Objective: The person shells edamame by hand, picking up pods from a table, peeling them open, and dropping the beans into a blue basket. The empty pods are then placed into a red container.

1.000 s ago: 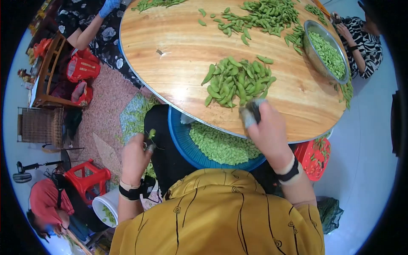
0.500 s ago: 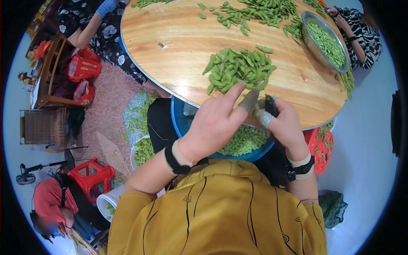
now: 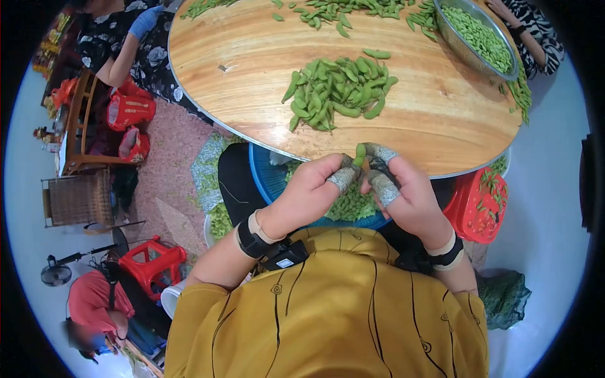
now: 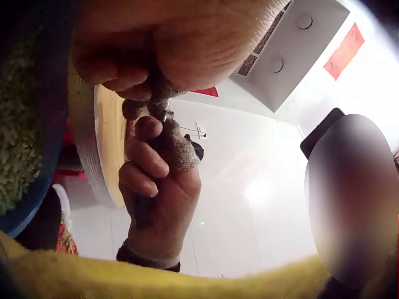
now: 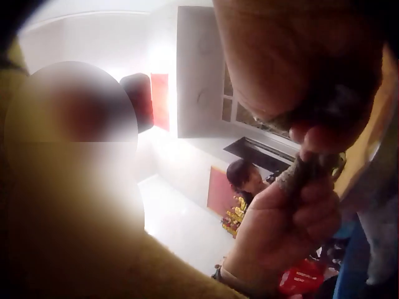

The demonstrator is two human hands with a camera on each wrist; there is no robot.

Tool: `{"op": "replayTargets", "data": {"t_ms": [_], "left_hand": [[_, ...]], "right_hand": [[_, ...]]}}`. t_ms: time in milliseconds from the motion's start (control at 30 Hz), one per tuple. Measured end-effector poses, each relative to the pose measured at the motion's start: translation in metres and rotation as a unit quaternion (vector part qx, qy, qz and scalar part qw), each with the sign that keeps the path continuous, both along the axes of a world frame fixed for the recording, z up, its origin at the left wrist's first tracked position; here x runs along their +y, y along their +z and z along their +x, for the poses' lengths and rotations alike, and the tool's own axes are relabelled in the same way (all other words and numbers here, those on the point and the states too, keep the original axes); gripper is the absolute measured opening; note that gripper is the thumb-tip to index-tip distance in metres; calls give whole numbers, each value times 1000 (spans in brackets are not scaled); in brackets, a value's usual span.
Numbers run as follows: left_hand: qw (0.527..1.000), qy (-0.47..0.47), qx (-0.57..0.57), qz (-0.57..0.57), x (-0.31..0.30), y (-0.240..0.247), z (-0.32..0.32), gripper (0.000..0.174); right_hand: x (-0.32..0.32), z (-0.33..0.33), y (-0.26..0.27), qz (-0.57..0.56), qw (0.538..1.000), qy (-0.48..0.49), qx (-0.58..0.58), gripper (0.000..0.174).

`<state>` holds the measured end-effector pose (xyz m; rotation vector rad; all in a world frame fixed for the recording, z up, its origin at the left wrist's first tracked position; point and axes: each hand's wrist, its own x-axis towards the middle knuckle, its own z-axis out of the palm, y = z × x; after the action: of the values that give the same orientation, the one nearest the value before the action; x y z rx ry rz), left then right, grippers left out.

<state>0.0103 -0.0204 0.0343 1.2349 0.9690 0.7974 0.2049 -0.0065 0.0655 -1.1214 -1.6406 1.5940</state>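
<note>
Now joining left hand (image 3: 307,190) to right hand (image 3: 414,196), pinching 1 pod (image 3: 360,155) between curled fingers, seemingly unopened, near blue basin (image 3: 262,174).

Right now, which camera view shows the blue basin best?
The head view: it shows the blue basin and green beans inside, though the tabletop hides part. The left wrist view has a dim section with beans at its left edge; the right wrist view, only a blue strip lower right, probably the basin.

One plump green pod (image 3: 360,155) stands nearly upright right of centre, below heaped green pods (image 3: 337,93) at upper centre.
</note>
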Motion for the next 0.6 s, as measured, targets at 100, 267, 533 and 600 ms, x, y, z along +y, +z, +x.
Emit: {"op": "replayTargets", "data": {"t_ms": [100,267,533,600], "left_hand": [[998,-12,40,37,-2,0,1,14],[851,31,381,359,-11,9,5,11],[955,-61,-166,-238,-5,6,-22,15],[996,-28,80,-25,-5,7,-20,19]], "right_hand": [[0,4,-8,-2,1000,9,-14,40],[2,4,-14,-124,990,25,67,36],[9,5,6,-369,906,73,196,25],[11,0,4,-328,936,60,114,23]]}}
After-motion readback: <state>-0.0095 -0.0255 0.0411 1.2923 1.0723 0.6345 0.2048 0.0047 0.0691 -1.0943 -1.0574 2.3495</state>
